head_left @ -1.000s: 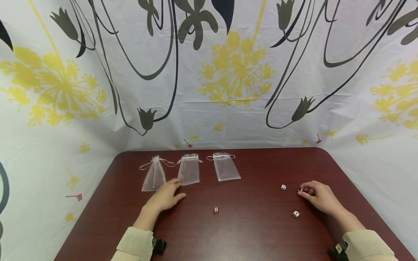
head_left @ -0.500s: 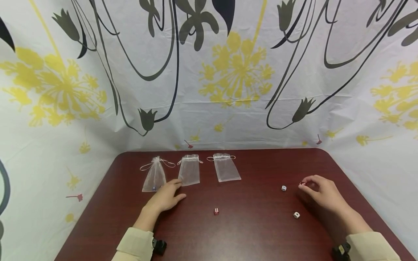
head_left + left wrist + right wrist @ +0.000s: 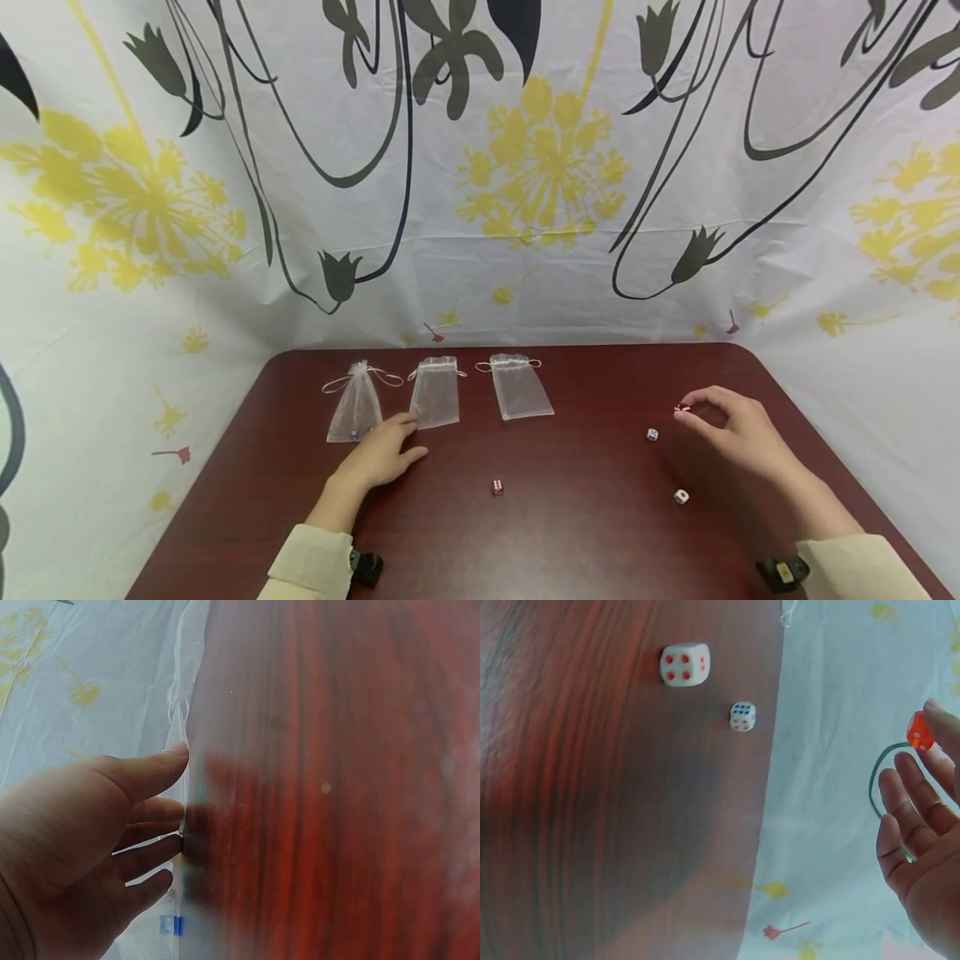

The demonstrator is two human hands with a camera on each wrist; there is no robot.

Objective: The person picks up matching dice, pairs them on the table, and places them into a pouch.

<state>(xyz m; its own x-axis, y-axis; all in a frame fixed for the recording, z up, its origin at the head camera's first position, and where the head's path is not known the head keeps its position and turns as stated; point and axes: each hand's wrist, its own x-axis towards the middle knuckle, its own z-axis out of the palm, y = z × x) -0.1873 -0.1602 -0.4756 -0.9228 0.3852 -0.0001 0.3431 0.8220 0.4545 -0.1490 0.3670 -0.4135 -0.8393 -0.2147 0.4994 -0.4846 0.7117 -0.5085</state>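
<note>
Between thumb and index finger, my right hand (image 3: 738, 429) pinches a red die (image 3: 920, 732), lifted above the table's right side. Two white dice lie near it: one (image 3: 652, 434) with blue and red pips, and one (image 3: 681, 497) with red pips. My left hand (image 3: 382, 452) rests at the left with fingers relaxed, its fingertips by the lower edge of the middle mesh drawstring bag (image 3: 437, 393). Beside it, the left mesh bag (image 3: 357, 407) is cinched at the neck and has a blue die (image 3: 354, 434) inside. A second red die (image 3: 497, 487) sits at mid-table.
A third mesh bag (image 3: 522, 388) lies flat near the back edge of the dark red wooden table (image 3: 585, 542). Behind the table hangs a white floral cloth (image 3: 540, 283). Each wrist wears a small black camera (image 3: 367, 568).
My right hand has lifted the red die off the table and carried it slightly back and to the left. My left hand has stayed in place.
</note>
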